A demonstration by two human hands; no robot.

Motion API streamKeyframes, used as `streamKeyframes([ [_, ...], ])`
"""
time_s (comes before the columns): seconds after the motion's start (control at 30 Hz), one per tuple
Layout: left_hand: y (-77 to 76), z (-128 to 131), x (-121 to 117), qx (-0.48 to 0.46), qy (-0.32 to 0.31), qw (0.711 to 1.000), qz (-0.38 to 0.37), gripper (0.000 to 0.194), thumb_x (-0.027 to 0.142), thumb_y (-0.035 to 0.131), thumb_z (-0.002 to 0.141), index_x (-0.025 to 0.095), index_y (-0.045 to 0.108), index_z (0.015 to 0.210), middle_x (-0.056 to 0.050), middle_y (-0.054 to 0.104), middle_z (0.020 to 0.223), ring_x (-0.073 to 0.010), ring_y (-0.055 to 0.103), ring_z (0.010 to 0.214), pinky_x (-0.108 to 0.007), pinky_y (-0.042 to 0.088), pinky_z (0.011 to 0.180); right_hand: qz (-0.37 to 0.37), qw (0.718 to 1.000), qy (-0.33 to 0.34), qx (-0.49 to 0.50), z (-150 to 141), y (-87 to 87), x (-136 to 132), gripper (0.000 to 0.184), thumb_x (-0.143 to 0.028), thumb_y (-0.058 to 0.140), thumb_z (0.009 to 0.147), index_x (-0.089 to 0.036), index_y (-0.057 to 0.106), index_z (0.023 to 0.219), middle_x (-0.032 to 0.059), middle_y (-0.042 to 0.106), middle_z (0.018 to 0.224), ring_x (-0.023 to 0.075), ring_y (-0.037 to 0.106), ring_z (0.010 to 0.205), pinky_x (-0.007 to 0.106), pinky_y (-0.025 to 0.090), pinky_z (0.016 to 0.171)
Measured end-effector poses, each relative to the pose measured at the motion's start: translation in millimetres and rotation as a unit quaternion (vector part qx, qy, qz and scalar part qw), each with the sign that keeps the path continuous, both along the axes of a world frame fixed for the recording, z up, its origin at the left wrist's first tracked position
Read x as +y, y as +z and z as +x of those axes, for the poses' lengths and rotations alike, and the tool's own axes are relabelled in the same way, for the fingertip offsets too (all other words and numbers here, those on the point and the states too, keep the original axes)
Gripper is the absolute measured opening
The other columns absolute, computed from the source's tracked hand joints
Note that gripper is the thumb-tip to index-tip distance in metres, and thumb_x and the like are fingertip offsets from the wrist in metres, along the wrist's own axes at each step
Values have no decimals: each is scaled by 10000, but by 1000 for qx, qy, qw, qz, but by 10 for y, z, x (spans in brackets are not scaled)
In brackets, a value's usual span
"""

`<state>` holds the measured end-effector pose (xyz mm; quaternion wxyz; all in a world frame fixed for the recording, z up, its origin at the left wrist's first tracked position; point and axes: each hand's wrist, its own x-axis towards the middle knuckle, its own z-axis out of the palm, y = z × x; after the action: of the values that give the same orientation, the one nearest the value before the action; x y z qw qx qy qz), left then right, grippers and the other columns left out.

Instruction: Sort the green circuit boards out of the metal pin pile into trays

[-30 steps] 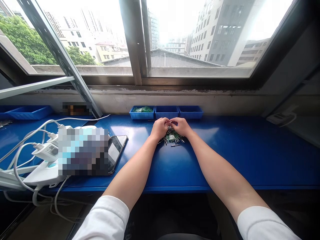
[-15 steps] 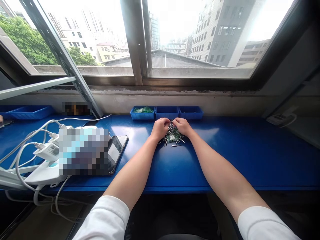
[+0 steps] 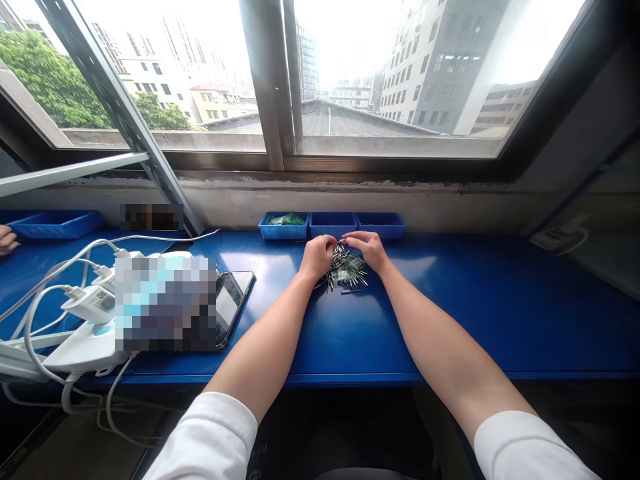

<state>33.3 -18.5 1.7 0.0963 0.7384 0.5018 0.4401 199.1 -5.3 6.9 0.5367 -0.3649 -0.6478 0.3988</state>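
Note:
My left hand (image 3: 317, 257) is closed above the left side of a pile of thin, dark and silvery metal pin-like pieces (image 3: 340, 255). What its fingertips pinch is too small to make out. Facing it, my right hand (image 3: 370, 251) reaches across the top of the pile with longer, straighter fingers. Its thumb and fingertips come together near the left fingertips, on something small and dark. Green flat pieces (image 3: 351, 269), partly covered by the pins, lie between and below the hands. One loose pin (image 3: 351, 291) rests in front of the pile.
Three joined blue bins (image 3: 333, 233) stand behind my hands; the left one contains green pieces. To the left lie a phone (image 3: 236, 303), a white power strip (image 3: 90, 347) with chargers and cables, and another blue tray (image 3: 65, 225). Another person's hand (image 3: 7, 240) shows at the left edge.
My right hand has opened out, its fingers straighter and reaching farther left over the pile. My left hand has barely moved. More of the other person's hand shows at the left edge.

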Motion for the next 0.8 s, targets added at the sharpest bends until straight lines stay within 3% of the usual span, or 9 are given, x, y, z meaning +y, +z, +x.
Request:
streamKeyframes([
  [0.17,-2,1,12,10,6,1000,7,205,217,486,867,183,676,934,-42,692,945,-157,622,884,-264,485,843,17,999,-19,-42,20,-29,35,263,-387,641,742,-174,718,877,44,709,898,230,649,916,333,507,862],
  [0.27,0,-11,15,27,46,998,13,208,250,504,858,182,666,970,-55,677,1000,-180,605,950,-286,468,899,46,992,-88,-76,51,-35,68,262,-351,605,780,-175,711,943,47,701,947,221,629,939,337,488,885],
  [0.43,-32,-69,50,77,133,987,-45,227,267,511,823,178,666,962,-89,650,1066,-229,574,1028,-336,438,951,102,940,-222,-240,116,-19,76,423,-330,632,765,-216,638,1173,48,643,1126,270,460,1141,435,352,1008],
  [0.57,-84,-102,105,118,155,974,-117,245,261,495,797,177,674,942,-118,640,1070,-259,577,1016,-361,448,898,79,902,-268,-329,153,-67,118,607,-426,640,756,-236,518,1320,48,518,1322,325,390,1124,502,329,966],
  [0.8,-103,-96,115,145,151,969,-131,264,273,464,806,189,684,924,-126,646,1049,-266,573,1012,-362,441,874,24,880,-275,-386,218,-191,254,766,-491,660,714,-217,408,1384,89,225,1506,388,327,1154,550,339,935],
])
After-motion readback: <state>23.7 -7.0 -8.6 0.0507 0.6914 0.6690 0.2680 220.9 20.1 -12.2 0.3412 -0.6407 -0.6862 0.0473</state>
